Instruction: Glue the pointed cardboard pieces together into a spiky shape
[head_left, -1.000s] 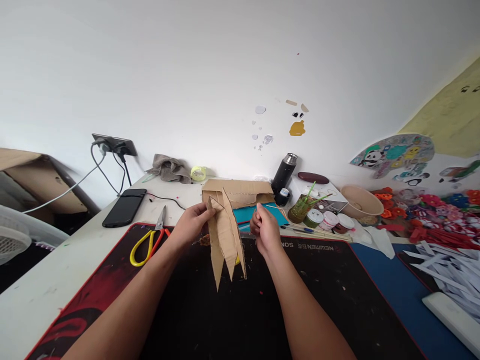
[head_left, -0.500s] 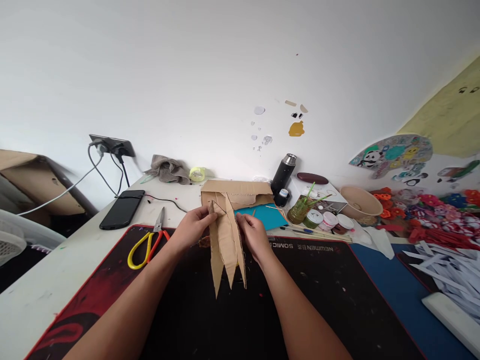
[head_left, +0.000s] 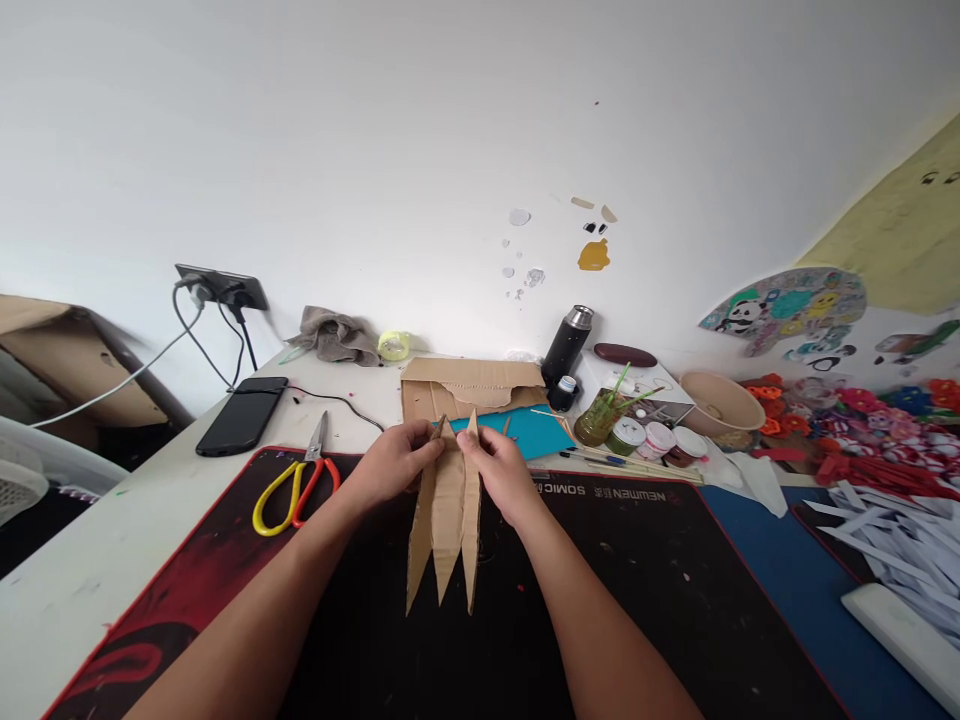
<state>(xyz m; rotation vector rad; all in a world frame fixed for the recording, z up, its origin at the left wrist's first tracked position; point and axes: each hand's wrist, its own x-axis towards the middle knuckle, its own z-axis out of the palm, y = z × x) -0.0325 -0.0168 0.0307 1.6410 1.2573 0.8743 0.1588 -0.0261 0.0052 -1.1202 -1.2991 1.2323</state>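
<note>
head view: holding cardboard (head_left: 448,510) over mat (head_left: 630,590), between both hands, with three long points aimed toward six o'clock and narrower tips toward twelve. unable to tell whether in one folded piece or several, or whether touching mat at the lower points.

gripping its upper left edge, at eleven o'clock, with left hand (head_left: 397,457), thumb and forefinger pressed together on it, other fingers curled and partly hidden. pinching its upper right strip, at one o'clock, with right hand (head_left: 504,468), thumb laid on the near face, fingers closed behind and mostly out of sight.

near at ten o'clock: scissors (head_left: 298,488), with yellow and red handles toward six and blades toward one. farther out at ten: phone (head_left: 244,415), with cable attached, on desk (head_left: 67,560).

just beyond, toward twelve: torn box (head_left: 472,378), and at one, blue card (head_left: 544,432).

toward eleven: towel (head_left: 337,335), crumpled, beside tape (head_left: 394,346). between one and two: flask (head_left: 568,343), tilted. at two: jar (head_left: 594,422), holding green sticks, beside lidded pots (head_left: 660,440). past these, bowl (head_left: 720,400).

at three: white strips (head_left: 900,545), heaped.
</note>
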